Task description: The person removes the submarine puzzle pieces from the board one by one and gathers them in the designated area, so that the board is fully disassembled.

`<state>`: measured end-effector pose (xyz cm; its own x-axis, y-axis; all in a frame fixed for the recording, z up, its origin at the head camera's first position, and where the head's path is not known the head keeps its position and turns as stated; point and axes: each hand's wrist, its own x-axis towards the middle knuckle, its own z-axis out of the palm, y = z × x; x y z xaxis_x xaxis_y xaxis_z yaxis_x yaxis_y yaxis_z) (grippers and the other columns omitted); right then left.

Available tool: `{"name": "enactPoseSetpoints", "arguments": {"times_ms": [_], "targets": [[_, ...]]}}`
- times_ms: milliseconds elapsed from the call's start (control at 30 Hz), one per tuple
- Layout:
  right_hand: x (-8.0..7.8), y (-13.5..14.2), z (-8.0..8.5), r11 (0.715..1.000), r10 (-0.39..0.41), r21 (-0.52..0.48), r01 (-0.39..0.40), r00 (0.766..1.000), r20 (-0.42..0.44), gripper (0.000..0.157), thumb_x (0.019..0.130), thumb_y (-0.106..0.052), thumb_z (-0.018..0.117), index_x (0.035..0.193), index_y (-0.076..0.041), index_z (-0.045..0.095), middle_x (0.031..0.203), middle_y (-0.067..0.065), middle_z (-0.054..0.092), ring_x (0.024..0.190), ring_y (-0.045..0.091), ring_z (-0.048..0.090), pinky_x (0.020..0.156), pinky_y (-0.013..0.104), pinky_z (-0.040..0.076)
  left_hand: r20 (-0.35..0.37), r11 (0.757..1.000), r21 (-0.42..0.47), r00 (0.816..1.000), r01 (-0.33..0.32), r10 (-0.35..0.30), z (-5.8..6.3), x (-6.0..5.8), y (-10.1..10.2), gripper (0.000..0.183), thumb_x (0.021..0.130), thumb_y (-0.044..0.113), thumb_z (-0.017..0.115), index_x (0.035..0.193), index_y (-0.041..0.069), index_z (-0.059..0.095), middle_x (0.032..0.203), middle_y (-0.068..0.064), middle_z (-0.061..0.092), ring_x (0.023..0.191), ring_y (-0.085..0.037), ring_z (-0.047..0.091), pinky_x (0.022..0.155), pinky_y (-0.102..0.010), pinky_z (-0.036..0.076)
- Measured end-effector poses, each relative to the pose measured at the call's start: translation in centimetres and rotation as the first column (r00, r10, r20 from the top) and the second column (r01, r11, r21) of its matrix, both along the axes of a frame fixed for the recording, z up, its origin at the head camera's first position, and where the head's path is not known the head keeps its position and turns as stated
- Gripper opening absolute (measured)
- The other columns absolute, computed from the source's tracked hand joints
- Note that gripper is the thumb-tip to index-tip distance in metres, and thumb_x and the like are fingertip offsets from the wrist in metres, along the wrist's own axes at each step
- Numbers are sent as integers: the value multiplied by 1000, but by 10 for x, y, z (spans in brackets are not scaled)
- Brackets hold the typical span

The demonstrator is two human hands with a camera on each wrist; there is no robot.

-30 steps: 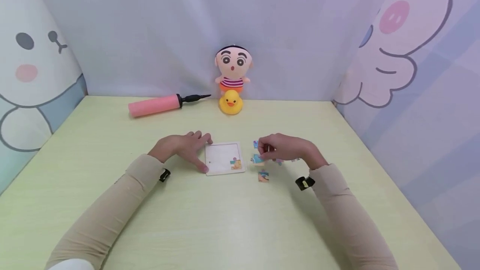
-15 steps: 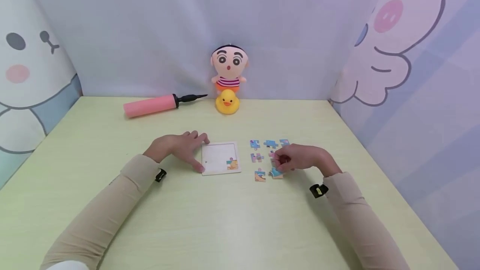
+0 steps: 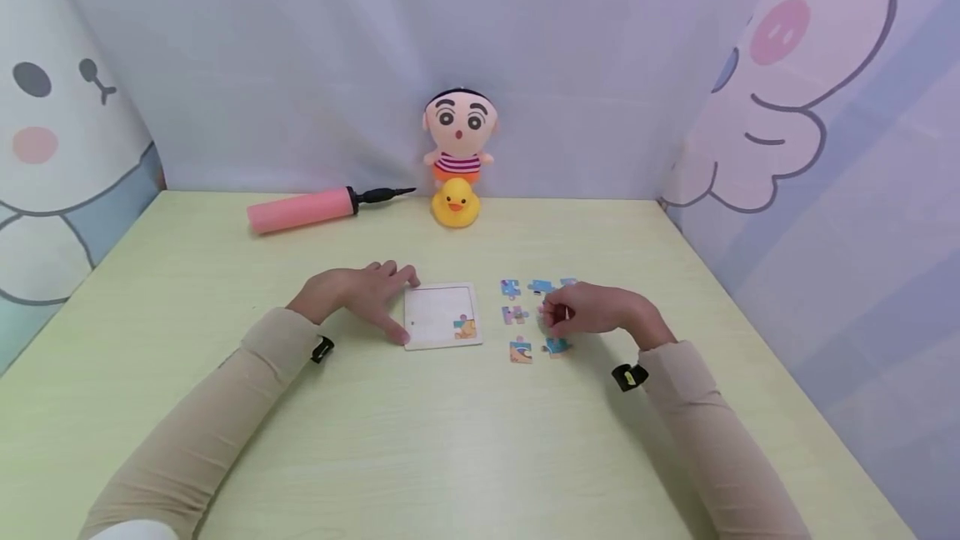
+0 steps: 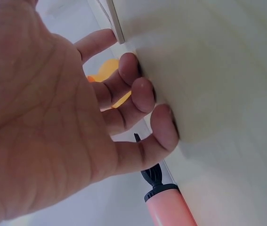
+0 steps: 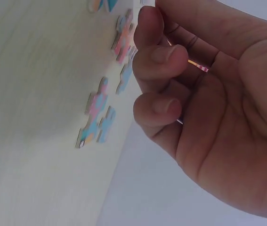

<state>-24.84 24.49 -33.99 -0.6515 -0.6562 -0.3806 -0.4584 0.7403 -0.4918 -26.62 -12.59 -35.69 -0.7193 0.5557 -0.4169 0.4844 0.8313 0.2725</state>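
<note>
My left hand rests at the left edge of a square white puzzle tray, index finger at the far corner and thumb at the near one. In the left wrist view its fingers are spread apart. A single puzzle piece lies in the tray's near right corner. Over the loose pieces to the right hovers my right hand, thumb and fingers bent toward each other. Whether anything is between the fingertips is hidden. Just below it lies a blue-and-tan piece, beside a tan one.
Several other pieces, among them a blue one and a pink one, lie right of the tray. Farther back are a pink hand pump, a yellow rubber duck and a plush doll against the curtain.
My right hand has carried a blue piece rightward from beside the tray, then shifted slightly up from the near pieces. My left hand stays at the tray.
</note>
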Motion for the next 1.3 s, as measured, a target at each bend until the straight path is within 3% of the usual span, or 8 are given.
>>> {"name": "enactPoseSetpoints", "arguments": {"times_ms": [267,700,1000,1167,1300], "targets": [[-5,-39,4,1000,24,11,-24,1000,-14,5,97,-13,65,101,-15,64,92,-3,60,86,15,55,78,32,47,1,1000,-1,1000,9,-9,2,1,0,94,78,64,75,145,12,36,127,-16,46,117,-35,44,97,-56,41],[-11,-92,1,997,55,46,-55,998,14,31,95,-21,70,123,-20,57,94,1,61,86,17,56,80,33,46,2,1000,-20,1000,0,0,1,1,1,92,77,65,75,143,14,36,122,-13,45,114,-33,44,95,-54,42],[-9,-109,-9,997,59,43,-60,998,11,30,91,-20,74,114,-16,56,75,-2,54,69,10,49,68,27,41,9,1000,-21,1000,-10,10,1,1,2,94,77,66,75,145,15,35,124,-14,45,116,-33,44,96,-56,41],[-9,-111,-10,998,48,41,-48,999,3,30,90,-21,76,111,-16,54,76,-2,53,70,11,50,69,27,41,6,1000,-19,1000,-10,10,0,0,2,93,77,65,76,145,15,35,125,-14,45,115,-33,44,96,-55,41],[-11,-112,-12,998,58,-21,-59,998,-40,17,96,-17,69,105,-15,55,81,0,53,75,13,51,70,27,41,4,1000,-20,1000,-9,10,-1,0,1,94,77,66,75,145,15,35,124,-14,45,114,-33,44,96,-55,41]]}}
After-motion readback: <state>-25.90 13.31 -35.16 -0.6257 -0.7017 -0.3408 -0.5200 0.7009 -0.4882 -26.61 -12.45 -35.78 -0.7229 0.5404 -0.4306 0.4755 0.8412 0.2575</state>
